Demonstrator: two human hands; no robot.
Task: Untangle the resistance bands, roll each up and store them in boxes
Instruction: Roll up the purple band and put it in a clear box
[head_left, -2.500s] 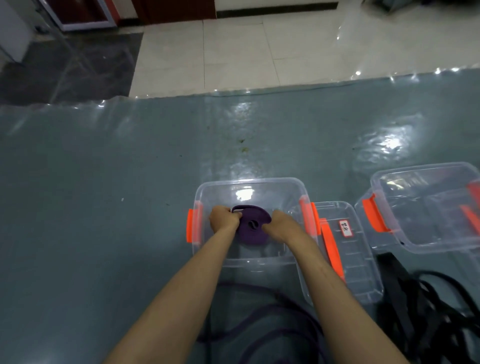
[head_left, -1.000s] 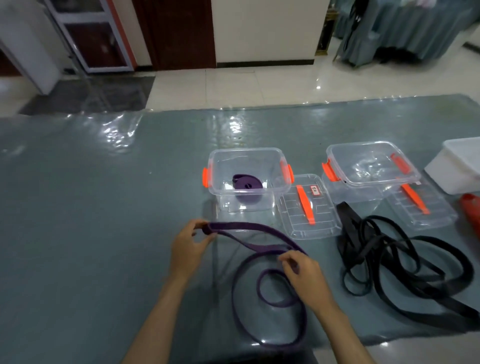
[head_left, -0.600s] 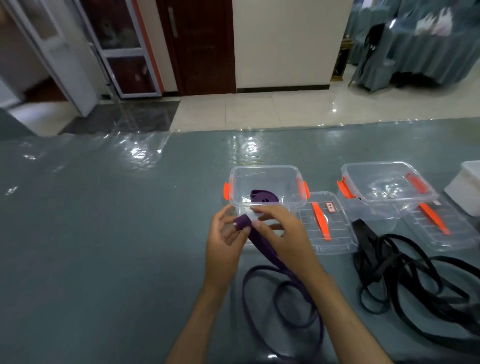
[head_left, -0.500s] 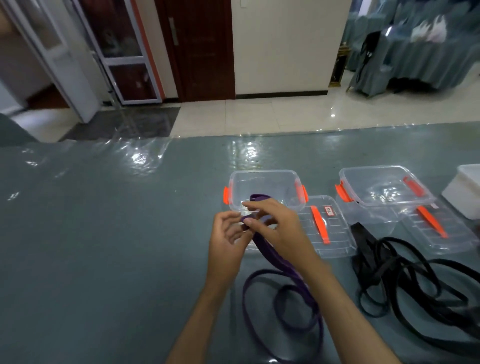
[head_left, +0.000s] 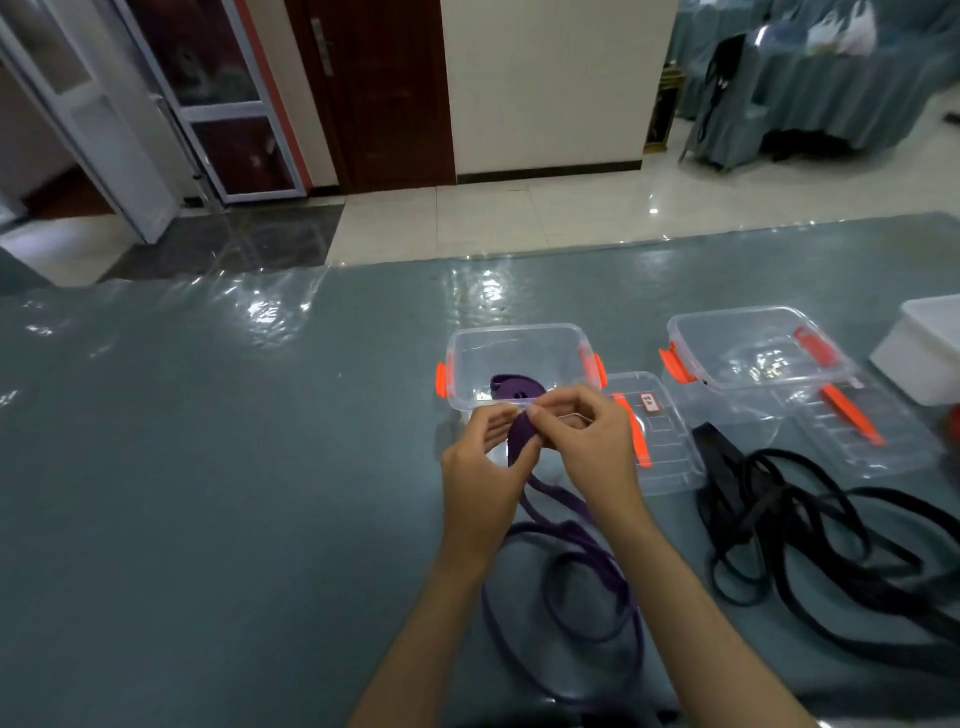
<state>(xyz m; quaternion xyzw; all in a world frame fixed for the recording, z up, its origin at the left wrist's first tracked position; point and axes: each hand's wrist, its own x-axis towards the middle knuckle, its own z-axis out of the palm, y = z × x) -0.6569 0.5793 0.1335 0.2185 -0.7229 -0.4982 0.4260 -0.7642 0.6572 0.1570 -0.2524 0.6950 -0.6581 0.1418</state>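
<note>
**Second purple band: roll begun**

My left hand (head_left: 480, 486) and right hand (head_left: 584, 452) now pinch the loose purple band (head_left: 563, 582) end, raised off the table; rolled band (head_left: 511, 389) already sits in the box (head_left: 519, 340).

Two bare arms are reaching forward from the bottom, and the hands are meeting in the middle, held up close together. The left hand (head_left: 480, 470) is curling its fingers and thumb around the end of a purple band (head_left: 521, 436). The right hand (head_left: 584, 444) is pinching the same end with its fingertips, knuckles bent, wrist turning inward.
</note>
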